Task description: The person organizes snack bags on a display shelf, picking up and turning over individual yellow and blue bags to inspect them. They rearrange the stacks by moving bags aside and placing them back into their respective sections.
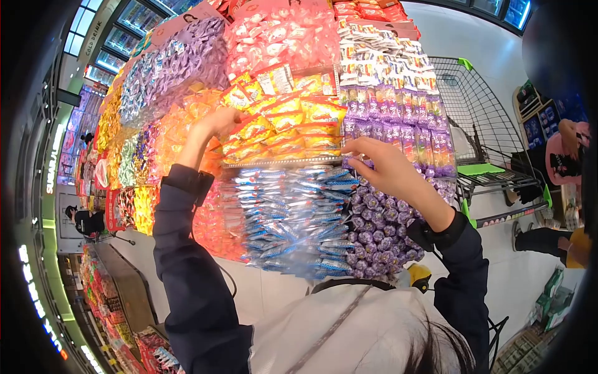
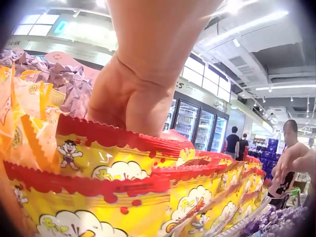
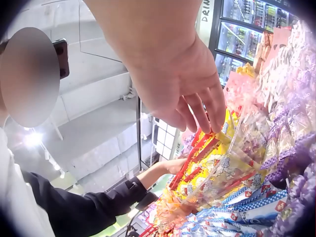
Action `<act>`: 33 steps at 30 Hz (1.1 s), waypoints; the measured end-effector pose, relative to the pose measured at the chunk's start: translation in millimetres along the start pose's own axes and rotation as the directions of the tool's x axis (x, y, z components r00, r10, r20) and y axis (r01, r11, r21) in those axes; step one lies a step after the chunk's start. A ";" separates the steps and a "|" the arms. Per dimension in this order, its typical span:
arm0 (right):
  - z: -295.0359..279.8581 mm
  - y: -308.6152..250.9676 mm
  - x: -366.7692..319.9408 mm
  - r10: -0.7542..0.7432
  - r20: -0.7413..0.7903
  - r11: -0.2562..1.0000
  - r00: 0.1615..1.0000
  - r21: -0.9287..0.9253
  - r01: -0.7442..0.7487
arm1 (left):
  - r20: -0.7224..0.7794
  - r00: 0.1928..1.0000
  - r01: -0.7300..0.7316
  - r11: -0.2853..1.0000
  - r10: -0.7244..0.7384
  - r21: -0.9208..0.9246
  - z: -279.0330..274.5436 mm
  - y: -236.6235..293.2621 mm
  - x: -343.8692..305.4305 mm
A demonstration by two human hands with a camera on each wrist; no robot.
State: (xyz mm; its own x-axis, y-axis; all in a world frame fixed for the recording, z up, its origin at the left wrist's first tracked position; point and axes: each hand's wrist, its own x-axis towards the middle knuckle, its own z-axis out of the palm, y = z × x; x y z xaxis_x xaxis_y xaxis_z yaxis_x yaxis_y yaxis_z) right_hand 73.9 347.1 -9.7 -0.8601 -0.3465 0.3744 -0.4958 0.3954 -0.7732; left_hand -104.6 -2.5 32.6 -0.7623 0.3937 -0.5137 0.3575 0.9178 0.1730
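Note:
Yellow snack packets (image 1: 283, 118) with red crimped edges stand in neat rows in a compartment of the candy display. My left hand (image 1: 219, 123) reaches in at the left side of these rows, bent down at the wrist. In the left wrist view the left hand (image 2: 131, 101) drops behind an upright yellow packet (image 2: 118, 155), which hides its fingertips; I cannot tell whether they grip one. My right hand (image 1: 381, 163) hovers at the right edge of the rows, near purple-wrapped lollipops (image 1: 377, 218). In the right wrist view its fingers (image 3: 200, 111) are loosely bent and hold nothing.
Blue-and-white wrapped sweets (image 1: 293, 218) fill the compartment nearest me. Orange packets (image 1: 180, 124) lie to the left, pink ones (image 1: 280, 37) behind. A wire shopping cart (image 1: 486, 124) stands to the right, with a person in pink (image 1: 564, 153) beyond it.

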 end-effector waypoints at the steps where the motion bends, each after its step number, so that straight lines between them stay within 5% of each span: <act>1: 0.4 -1.1 0.1 0.005 0.015 1.000 1.000 -0.008 -0.005 | 0.064 0.998 -0.014 1.000 0.012 0.020 -1.4 -9.5 7.4; 5: -0.9 -2.8 -2.1 0.007 0.012 1.000 1.000 0.008 -0.007 | -0.004 0.988 -0.155 0.988 0.155 -0.014 -40.8 -2.2 7.6; 7: -3.3 -3.8 -1.7 0.040 0.021 0.997 0.999 0.065 -0.042 | -0.166 0.982 -0.104 0.989 0.086 -0.102 -63.1 13.3 18.8; 9: -4.3 -2.2 0.5 0.054 0.026 0.994 0.998 0.098 -0.056 | -0.375 0.897 -0.230 0.972 0.234 0.056 -70.4 37.0 27.8; 12: -3.7 0.1 0.9 0.072 0.036 0.990 0.997 0.119 -0.076 | -0.414 0.848 -0.278 0.942 0.332 0.187 -62.9 44.6 62.5; 18: -4.5 7.3 -4.1 0.102 0.036 0.976 0.994 0.189 -0.107 | -0.432 0.853 -0.221 0.953 0.293 0.210 -56.2 50.1 94.0; 21: -3.5 7.6 -5.5 0.098 0.024 0.974 0.995 0.202 -0.100 | -0.598 0.714 -0.219 0.927 0.365 0.304 -49.7 44.8 99.9; 24: -0.4 5.9 -6.7 0.111 0.052 0.973 0.992 0.198 -0.119 | -0.345 0.876 -0.242 0.925 0.338 0.293 -53.7 46.2 90.5; 25: 0.9 3.5 -6.7 0.122 0.071 0.974 0.990 0.185 -0.133 | -0.268 0.945 -0.129 0.966 0.189 0.226 -51.9 52.5 83.1; 28: 9.9 0.6 -7.7 0.084 0.067 0.981 0.994 0.169 -0.094 | -0.467 0.845 -0.090 0.931 0.259 0.352 -56.6 50.4 61.3; 33: 16.4 -13.8 -12.1 0.079 0.076 0.972 0.994 0.214 -0.093 | -0.749 0.543 -0.181 0.924 0.379 0.336 -84.6 62.9 -19.4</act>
State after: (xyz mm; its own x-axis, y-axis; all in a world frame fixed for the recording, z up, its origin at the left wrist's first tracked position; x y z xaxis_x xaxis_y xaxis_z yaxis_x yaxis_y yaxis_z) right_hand 93.2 331.9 -12.0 -0.8848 -0.3781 0.2724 -0.3762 0.2345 -0.8964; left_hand -112.9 52.0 124.5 -0.6831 0.6003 0.4160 0.6498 0.7596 -0.0291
